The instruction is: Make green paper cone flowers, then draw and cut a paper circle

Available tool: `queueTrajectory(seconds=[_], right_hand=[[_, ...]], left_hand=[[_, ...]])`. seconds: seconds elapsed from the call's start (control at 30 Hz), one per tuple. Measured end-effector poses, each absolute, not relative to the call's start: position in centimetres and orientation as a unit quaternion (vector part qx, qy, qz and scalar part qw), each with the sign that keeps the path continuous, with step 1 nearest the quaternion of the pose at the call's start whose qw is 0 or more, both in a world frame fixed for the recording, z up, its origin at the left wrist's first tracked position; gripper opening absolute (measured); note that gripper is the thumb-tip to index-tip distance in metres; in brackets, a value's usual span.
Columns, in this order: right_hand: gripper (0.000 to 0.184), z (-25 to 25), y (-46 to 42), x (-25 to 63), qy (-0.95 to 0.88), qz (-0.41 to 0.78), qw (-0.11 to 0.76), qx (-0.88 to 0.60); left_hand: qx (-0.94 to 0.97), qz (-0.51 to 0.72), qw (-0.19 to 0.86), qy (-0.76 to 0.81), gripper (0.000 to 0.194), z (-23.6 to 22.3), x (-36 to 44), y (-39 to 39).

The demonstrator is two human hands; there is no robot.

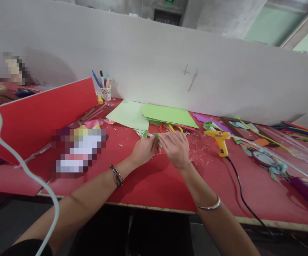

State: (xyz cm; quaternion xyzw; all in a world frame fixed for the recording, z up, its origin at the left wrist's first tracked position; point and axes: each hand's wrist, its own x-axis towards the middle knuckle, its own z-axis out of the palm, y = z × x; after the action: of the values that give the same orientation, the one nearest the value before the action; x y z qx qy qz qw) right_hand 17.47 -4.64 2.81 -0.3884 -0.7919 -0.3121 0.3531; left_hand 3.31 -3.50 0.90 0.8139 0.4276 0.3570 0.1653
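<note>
My left hand [143, 151] and my right hand [175, 148] meet over the red table [156, 181], both pinching a small folded piece of green paper [157, 138] between their fingertips. The paper's tip sticks out between the two hands. A beaded bracelet is on my left wrist and a silver bangle on my right forearm. Just beyond the hands lie scissors with orange and yellow handles [169, 127], partly hidden by the fingers.
Green paper sheets [167, 114] lie behind the hands. A yellow glue gun [219, 139] stands to the right with its black cord [243, 199] trailing to the table's edge. A pen cup [106, 91], a red board [36, 117], pipe cleaners [300, 129] and paper scraps surround them.
</note>
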Motion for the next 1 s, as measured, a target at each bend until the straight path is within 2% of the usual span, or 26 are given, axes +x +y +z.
queueTrajectory(seconds=[0.57, 0.83, 1.0], right_hand=[[0.015, 2.8, -4.6, 17.3, -0.799, -0.266, 0.359, -0.402], [0.015, 2.6, -4.2, 17.7, -0.8, -0.263, 0.366, -0.397], [0.016, 2.6, -4.2, 17.6, -0.795, -0.26, 0.367, -0.408]], left_hand=[[0.787, 0.393, 0.252, 0.403, 0.024, 0.8, 3.3, -3.2], [0.673, 0.463, 0.426, 0.389, 0.025, 0.2, 3.5, -2.1], [0.659, 0.47, 0.458, 0.367, 0.023, -0.1, 3.6, -1.9]])
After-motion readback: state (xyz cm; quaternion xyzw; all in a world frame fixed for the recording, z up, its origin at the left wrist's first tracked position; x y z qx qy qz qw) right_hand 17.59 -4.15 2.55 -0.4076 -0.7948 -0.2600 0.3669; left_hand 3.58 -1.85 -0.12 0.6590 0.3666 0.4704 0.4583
